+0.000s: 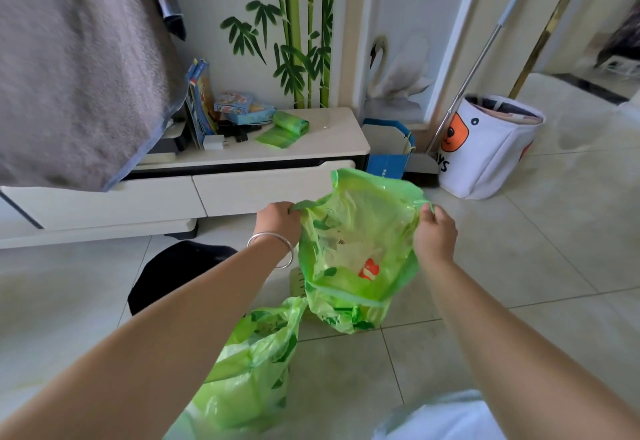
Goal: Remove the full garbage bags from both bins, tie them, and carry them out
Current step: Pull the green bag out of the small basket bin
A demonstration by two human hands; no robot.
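A green garbage bag hangs open over the tiled floor, with white and orange waste visible inside. My left hand grips its left rim and my right hand grips its right rim, holding the mouth spread apart. A pale bin shows only as a sliver behind the bag's lower left. A second green garbage bag, filled, lies on the floor below my left forearm. A black bin sits on the floor left of my left arm, partly hidden.
A low white TV cabinet holds a roll of green bags and boxes. A white fabric basket, a mop handle and a blue paper bag stand by the wall. A grey towel hangs at left.
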